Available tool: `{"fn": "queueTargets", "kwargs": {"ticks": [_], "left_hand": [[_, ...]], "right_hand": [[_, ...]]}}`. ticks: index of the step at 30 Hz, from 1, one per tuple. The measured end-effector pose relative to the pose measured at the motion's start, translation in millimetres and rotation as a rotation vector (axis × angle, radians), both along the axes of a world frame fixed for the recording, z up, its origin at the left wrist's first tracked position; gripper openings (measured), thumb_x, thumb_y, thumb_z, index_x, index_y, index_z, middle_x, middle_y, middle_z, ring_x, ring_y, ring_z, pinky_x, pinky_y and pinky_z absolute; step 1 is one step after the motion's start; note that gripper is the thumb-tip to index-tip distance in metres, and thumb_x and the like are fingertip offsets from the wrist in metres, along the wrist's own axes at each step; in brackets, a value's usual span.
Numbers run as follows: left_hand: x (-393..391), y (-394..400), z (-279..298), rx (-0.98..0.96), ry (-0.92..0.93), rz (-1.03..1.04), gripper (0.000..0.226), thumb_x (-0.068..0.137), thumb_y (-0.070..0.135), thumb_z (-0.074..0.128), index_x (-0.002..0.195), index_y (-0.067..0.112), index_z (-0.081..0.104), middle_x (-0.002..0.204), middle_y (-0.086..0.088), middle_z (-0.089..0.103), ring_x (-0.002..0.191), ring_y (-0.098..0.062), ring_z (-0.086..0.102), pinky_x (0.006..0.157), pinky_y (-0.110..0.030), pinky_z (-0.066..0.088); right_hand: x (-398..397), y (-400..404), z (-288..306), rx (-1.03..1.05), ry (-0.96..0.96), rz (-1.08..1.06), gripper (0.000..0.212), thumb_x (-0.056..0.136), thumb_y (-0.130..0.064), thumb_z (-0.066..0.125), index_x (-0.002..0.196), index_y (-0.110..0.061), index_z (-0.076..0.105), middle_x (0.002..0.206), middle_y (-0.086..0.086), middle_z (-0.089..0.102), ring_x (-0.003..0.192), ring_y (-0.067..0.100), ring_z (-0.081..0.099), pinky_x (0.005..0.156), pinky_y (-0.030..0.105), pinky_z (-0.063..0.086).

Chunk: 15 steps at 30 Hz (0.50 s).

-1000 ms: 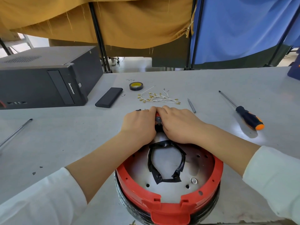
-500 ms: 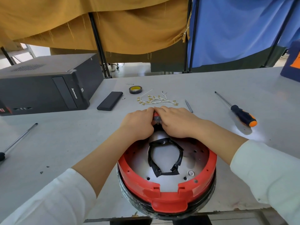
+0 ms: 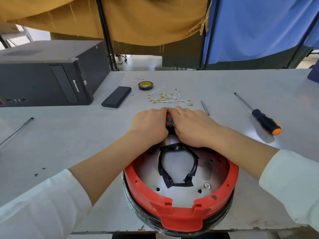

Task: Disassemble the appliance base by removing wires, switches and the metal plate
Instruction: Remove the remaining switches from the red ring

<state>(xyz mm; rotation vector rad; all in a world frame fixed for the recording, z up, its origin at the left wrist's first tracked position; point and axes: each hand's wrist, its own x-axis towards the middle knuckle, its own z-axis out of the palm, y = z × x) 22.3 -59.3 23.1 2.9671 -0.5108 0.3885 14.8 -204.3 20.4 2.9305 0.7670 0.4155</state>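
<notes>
Appliance base [image 3: 179, 202], red-rimmed and round, sitting at the near table edge with its open side up, metal plate [image 3: 179, 188] exposed inside and ringed by a loop of black tape [image 3: 177, 163]. Left hand [image 3: 148, 128] and right hand [image 3: 191, 128] pressed together over the far rim, fingers curled around a small red-and-black part [image 3: 168, 120], probably a switch; closed on it, though the exact pinch hidden under the knuckles. Both hands there likely to brace the rim while working the part free. Forearms laid across the base, steadying it. Just beyond, loose white wires [image 3: 170, 99] with brass terminals, apparently already pulled. Further out, tape roll [image 3: 145, 85], flat black case [image 3: 116, 96], orange-tipped screwdriver [image 3: 265, 123] parked to the right, within reach, and a computer tower [image 3: 46, 75] at far left.
</notes>
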Motion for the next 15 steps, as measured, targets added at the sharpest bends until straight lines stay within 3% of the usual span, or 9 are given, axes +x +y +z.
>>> {"fn": "queueTargets", "kwargs": {"ticks": [15], "left_hand": [[-3.0, -1.0, 1.3, 0.015, -0.006, 0.027, 0.029, 0.078, 0.016, 0.05, 0.106, 0.022, 0.05, 0.092, -0.008, 0.063, 0.074, -0.031, 0.051, 0.058, -0.03, 0.03]], "right_hand": [[-1.6, 2.0, -1.7, -0.045, -0.028, -0.028, 0.044, 0.089, -0.018, 0.042, 0.131, -0.012, 0.034, 0.116, 0.007, 0.048, 0.099, 0.027, 0.054, 0.064, 0.034, 0.031]]}}
